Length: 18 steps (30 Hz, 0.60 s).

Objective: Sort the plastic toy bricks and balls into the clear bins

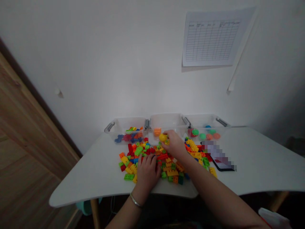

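Observation:
A heap of coloured toy building bricks [172, 172] covers the middle of the table. My left hand [148, 170] lies palm down on the near left part of this heap, its fingers apart and resting on the bricks. Above the far side of the heap, my right hand [175, 144] pinches a small yellow ball [163, 137] between thumb and fingers. Just behind it stands the middle clear plastic bin [166, 120], with an orange brick [157, 131] inside. Part of the heap is hidden under my hands and right forearm.
The left clear bin [130, 122] holds several small coloured pieces. In the right clear bin [200, 119] lie several round pieces. A phone [220, 157] rests right of the heap on the white table [95, 170]. A wall stands behind, with a printed sheet [211, 41].

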Motion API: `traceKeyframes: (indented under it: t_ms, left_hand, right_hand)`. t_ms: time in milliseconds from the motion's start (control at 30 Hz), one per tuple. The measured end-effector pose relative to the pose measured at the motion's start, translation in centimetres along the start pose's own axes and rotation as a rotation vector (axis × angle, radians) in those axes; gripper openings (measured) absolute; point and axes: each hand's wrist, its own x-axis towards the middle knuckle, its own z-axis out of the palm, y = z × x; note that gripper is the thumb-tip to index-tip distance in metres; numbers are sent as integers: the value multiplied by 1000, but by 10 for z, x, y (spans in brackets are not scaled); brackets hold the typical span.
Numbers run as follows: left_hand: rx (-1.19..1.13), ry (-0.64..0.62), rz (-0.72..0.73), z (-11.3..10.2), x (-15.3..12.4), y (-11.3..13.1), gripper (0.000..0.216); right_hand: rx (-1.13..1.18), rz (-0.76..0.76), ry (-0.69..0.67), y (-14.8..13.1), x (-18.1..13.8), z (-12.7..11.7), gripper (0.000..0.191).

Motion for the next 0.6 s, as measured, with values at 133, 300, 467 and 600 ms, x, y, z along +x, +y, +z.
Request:
traceKeyframes:
  t_ms: [133, 300, 467, 600]
  left_hand:
    - [3, -9, -7, 1, 0, 0, 25]
    - [-1, -15, -9, 1, -1, -1, 25]
    - [-4, -16, -9, -1, 0, 0, 25]
    - [-4, -23, -13, -1, 0, 0, 26]
  right_hand:
    - [202, 168, 239, 31, -12, -14, 33]
    - [183, 337, 532, 81, -8, -44, 44]
    - [-51, 382, 580, 135, 6, -74, 46]
    - [-236, 400, 531, 162, 7, -80, 46]
